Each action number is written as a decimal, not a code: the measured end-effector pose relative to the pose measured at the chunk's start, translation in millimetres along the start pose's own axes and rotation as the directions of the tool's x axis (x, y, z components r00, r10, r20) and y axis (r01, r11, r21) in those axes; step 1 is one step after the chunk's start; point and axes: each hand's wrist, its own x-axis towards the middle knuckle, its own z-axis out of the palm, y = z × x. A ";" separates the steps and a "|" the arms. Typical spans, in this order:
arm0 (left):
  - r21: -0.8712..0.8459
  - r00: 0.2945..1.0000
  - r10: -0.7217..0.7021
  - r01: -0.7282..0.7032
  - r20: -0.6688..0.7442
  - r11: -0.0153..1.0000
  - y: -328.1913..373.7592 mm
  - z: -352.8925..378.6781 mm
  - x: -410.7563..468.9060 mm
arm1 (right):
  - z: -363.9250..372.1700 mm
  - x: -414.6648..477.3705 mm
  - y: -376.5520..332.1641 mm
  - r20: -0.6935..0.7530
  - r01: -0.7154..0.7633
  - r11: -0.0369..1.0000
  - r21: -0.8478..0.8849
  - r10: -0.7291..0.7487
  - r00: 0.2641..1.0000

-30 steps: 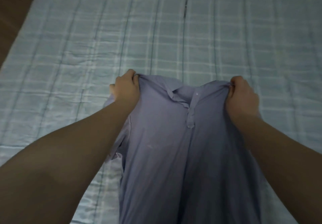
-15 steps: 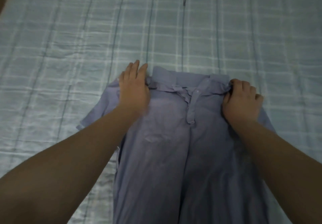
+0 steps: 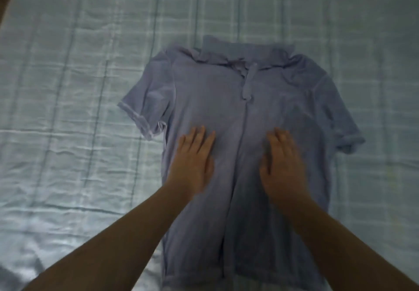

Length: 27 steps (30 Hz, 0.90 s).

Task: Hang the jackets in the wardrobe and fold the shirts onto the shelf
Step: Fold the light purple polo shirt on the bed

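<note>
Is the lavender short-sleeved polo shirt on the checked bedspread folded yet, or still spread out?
Spread out, unfolded. The lavender polo shirt lies front up, both sleeves out sideways, with the left hand and right hand flat on its chest.

Both forearms bare to frame edge; no sleeves, watch or rings visible. Hands (image 3: 192, 159) uncovered, gloveless.

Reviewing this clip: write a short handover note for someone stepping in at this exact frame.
Left hand: open, palm flat on the shirt's front.
Right hand: open, flat on the shirt beside the centre seam.
Shirt: blue short-sleeved polo, spread face up on the checked bedspread, collar away from the person, both sleeves out to the sides.
Done: shirt laid out flat.
Left: no fold made yet; fold it and put it on the shelf. No jackets, wardrobe or shelf in view.
</note>
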 end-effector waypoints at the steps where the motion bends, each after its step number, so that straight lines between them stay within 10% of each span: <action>1: 0.012 1.000 0.000 0.000 0.027 1.000 4.0 3.8 -17.5 | 1.5 -22.9 -0.7 0.022 0.002 1.000 -0.004 -0.002 1.000; 17: -0.155 0.945 -0.316 0.327 0.088 0.932 33.3 16.0 -237.9 | -15.3 -242.0 7.6 0.050 -0.320 0.944 -0.081 0.325 0.945; 24: -0.400 0.613 -0.723 0.778 0.317 0.484 30.2 -0.2 -258.2 | -35.3 -264.4 14.2 0.037 -0.837 0.517 0.178 0.847 0.531; 27: -0.283 0.603 -0.667 0.797 0.438 0.534 26.5 -8.5 -250.6 | -40.0 -260.9 13.5 0.121 -0.899 0.346 0.269 0.914 0.388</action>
